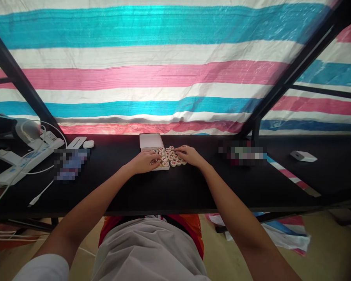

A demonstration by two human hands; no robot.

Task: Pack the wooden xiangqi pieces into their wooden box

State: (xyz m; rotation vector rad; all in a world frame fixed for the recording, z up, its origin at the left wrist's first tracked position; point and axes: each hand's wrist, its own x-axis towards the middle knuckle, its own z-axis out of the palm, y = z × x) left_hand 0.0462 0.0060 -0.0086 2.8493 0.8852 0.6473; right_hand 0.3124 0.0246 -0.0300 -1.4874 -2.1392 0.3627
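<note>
An open white box (163, 168) stands on the black table, its lid (151, 141) raised at the back. Round xiangqi pieces with red characters lie inside it. My left hand (143, 161) reaches over the box from the left, its bent fingers closed at a xiangqi piece (158, 160) among the others. Just right of the box is a cluster of loose xiangqi pieces (173, 163) on the tabletop. My right hand (190, 155) rests at the right side of this cluster, fingers stretched out and apart, their tips touching the pieces at the back.
On the left lie a power strip (32, 159) with plugs and white cables, a white earbud case (88, 144) and a blurred phone-like object (73, 164). A white charger-like block (303, 156) sits at the far right. Striped tarpaulin (152, 78) hangs behind the table's black frame.
</note>
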